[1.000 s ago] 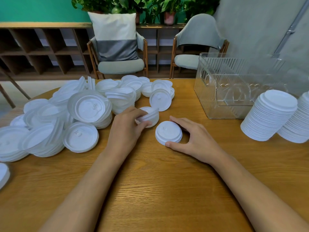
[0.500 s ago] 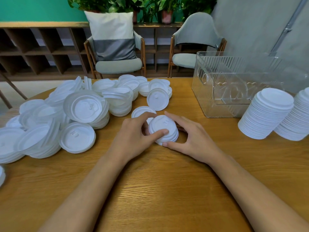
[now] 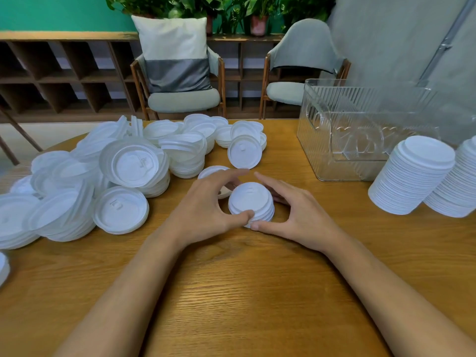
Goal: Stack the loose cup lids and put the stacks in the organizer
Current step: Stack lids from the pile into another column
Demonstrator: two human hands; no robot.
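A small stack of white cup lids (image 3: 251, 202) stands on the wooden table (image 3: 231, 292) at the centre. My left hand (image 3: 203, 210) curls round its left side, thumb on the near edge and fingers arched over the far side. From the right, my right hand (image 3: 298, 215) cups the same stack, with its thumb at the base and fingers behind. A big heap of loose lids (image 3: 123, 163) covers the table's left part. The clear ribbed organizer (image 3: 322, 150) stands at the back right.
Two tall lid stacks (image 3: 412, 176) (image 3: 458, 181) lean together in front of the organizer at the right edge. One lid (image 3: 244, 152) stands tilted behind my hands, another (image 3: 210, 171) lies flat under my left fingers. Two chairs (image 3: 180, 99) stand beyond the table.
My left hand carried lids from the heap onto the small stack, which grew taller. Both hands then closed in round that stack.
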